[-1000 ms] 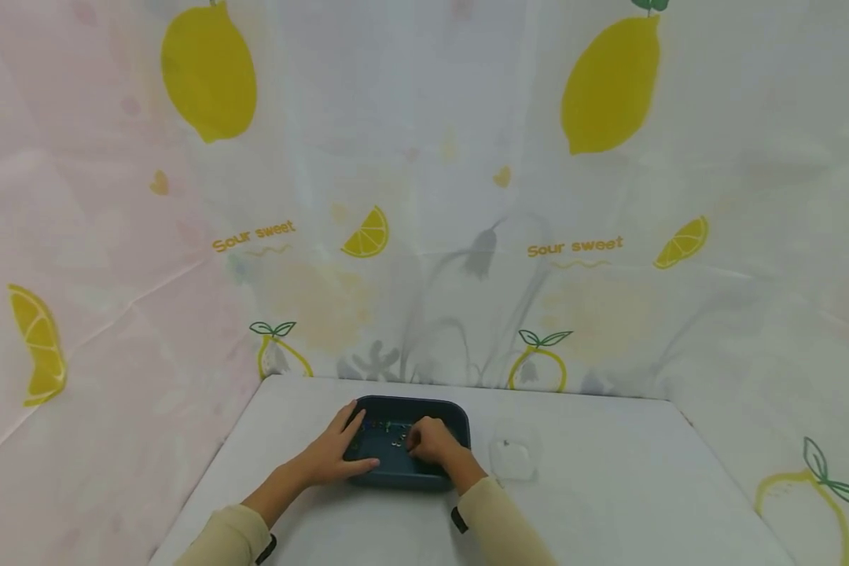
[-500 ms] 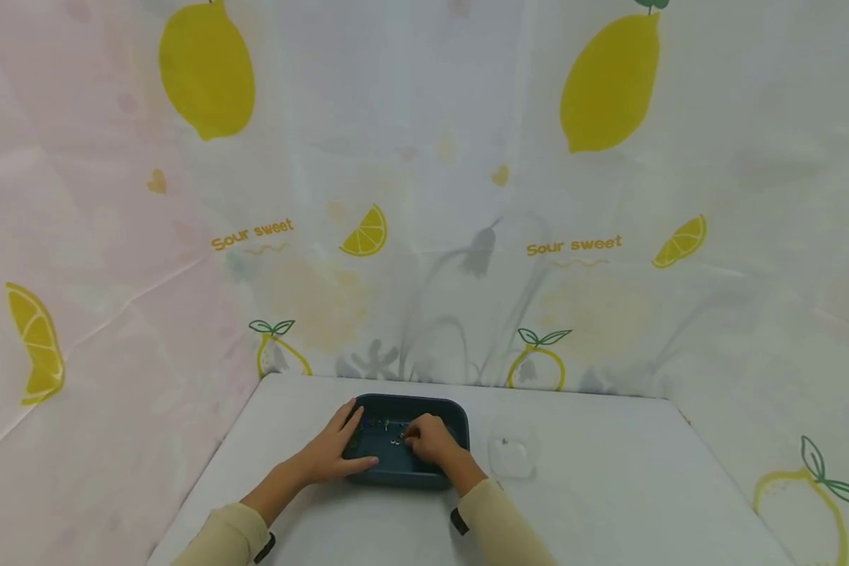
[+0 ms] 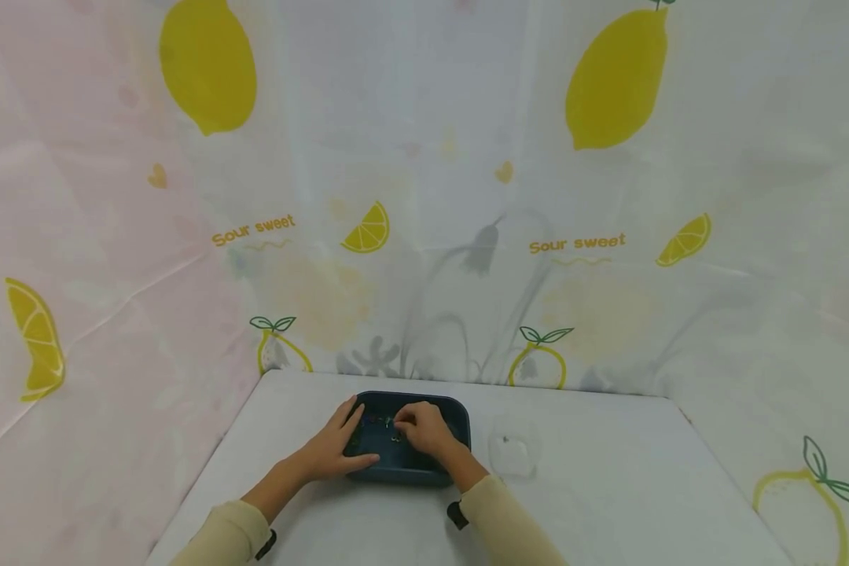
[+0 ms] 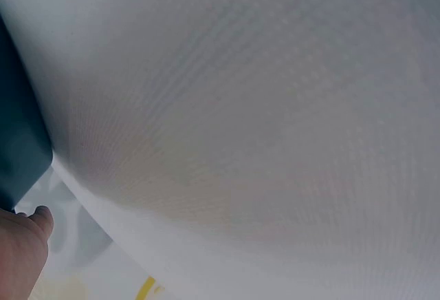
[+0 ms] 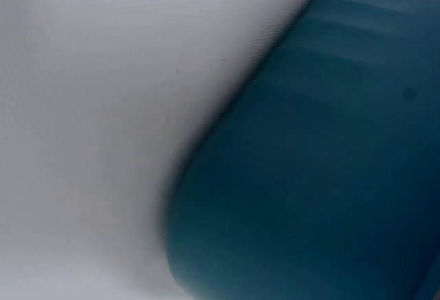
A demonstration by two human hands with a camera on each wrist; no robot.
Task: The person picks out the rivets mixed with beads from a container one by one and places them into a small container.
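Note:
A dark blue rectangular tray [image 3: 403,475] lies on the white table with several tiny shiny and coloured pieces [image 3: 395,439] scattered on its floor. My left hand [image 3: 325,456] rests on the tray's left side, fingers spread along the rim and thumb reaching over the front corner. My right hand [image 3: 430,431] is inside the tray with bent fingers, fingertips close together right by the small pieces; I cannot tell whether a piece is pinched there. In the left wrist view part of my hand [image 4: 24,248] touches the tray's edge [image 4: 20,128]. The right wrist view shows the tray's outer wall [image 5: 295,176].
To the right of the tray stands a small clear plastic container [image 3: 513,456] with a tiny dark speck in it. A white cloth covers the table [image 3: 608,487]. Lemon-printed curtains [image 3: 424,196] enclose the back and sides.
My right hand has moved a little left and toward the back of the tray, its fingertips now nearer the coloured pieces. The left hand stays on the tray.

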